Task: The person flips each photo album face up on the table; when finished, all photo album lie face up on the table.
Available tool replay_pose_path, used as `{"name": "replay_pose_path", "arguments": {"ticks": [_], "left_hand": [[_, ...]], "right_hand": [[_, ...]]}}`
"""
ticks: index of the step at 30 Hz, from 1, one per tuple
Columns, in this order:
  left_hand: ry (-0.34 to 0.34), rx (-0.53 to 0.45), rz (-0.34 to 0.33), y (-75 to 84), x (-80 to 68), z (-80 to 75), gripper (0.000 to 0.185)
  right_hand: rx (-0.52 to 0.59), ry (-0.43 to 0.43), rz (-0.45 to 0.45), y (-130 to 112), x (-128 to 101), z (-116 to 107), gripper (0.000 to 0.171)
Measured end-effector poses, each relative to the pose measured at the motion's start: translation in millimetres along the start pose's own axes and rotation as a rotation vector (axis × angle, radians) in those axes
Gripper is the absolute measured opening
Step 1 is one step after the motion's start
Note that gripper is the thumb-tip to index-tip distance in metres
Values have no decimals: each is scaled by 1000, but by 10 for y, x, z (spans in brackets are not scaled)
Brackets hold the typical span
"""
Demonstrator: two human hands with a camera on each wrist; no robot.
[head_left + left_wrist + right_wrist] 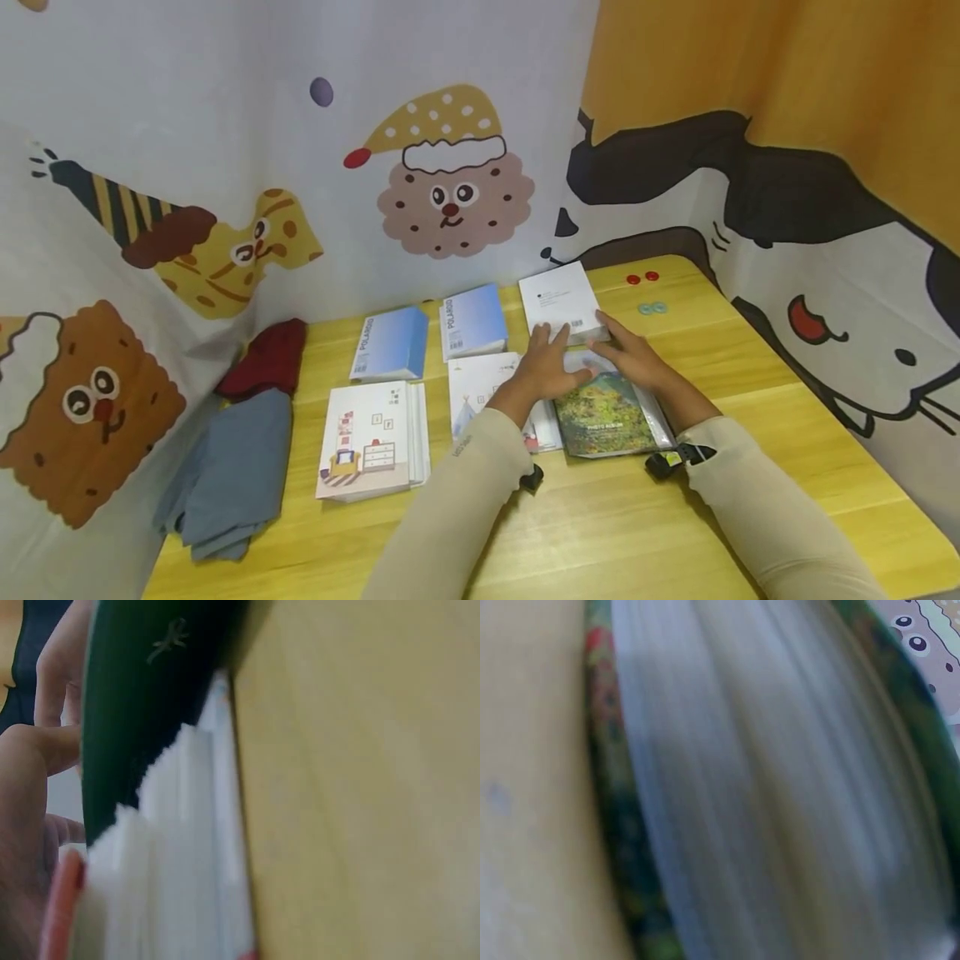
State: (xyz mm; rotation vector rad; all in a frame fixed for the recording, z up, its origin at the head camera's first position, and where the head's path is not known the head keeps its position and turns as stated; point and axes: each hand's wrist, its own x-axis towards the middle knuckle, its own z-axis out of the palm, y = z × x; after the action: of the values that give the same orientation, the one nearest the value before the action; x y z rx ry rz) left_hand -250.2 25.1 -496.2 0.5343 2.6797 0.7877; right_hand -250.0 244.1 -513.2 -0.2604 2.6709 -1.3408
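Note:
A white album (pixel 558 296) lies at the back right, with a barcode on its upward face. My left hand (pixel 543 367) is spread, its fingertips at that album's near edge. At the album's near right corner are the extended fingers of my right hand (pixel 633 354). Below both hands lies a green photo album (pixel 603 417) with a landscape cover. The left wrist view shows its dark green spine (pixel 150 690) beside my fingers (pixel 56 682). Its thick page edges (pixel 742 787) fill the right wrist view, where my right hand is out of sight.
Two blue albums (pixel 393 342) stand in the back row. Nearer are a white illustrated album (pixel 367 442) and another (pixel 468 379), partly behind my left arm. Red discs (pixel 633 280) and teal rings (pixel 652 308) lie back right. Grey-blue cloth (pixel 236 475) and dark red cloth (pixel 270 358) sit left.

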Motion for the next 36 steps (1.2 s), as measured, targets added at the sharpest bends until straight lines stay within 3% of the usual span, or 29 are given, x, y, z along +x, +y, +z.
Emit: {"name": "replay_pose_path", "arguments": {"ticks": [6, 13, 19, 24, 29, 35, 36], "left_hand": [[26, -62, 17, -41, -2, -8, 97], [81, -284, 133, -151, -2, 36, 96], [153, -397, 172, -219, 4, 63, 97], [215, -501, 235, -246, 1, 66, 106], [273, -530, 295, -257, 7, 51, 111], [349, -613, 526, -284, 91, 50, 118], [353, -624, 540, -288, 99, 48, 120]], "right_hand": [[170, 61, -52, -111, -60, -13, 80], [350, 241, -184, -267, -110, 6, 68], [501, 213, -314, -322, -98, 106, 70], [519, 118, -400, -264, -76, 183, 76], [492, 21, -441, -226, -68, 268, 78], [355, 14, -394, -247, -99, 351, 79], [330, 19, -388, -251, -99, 359, 79]]}}
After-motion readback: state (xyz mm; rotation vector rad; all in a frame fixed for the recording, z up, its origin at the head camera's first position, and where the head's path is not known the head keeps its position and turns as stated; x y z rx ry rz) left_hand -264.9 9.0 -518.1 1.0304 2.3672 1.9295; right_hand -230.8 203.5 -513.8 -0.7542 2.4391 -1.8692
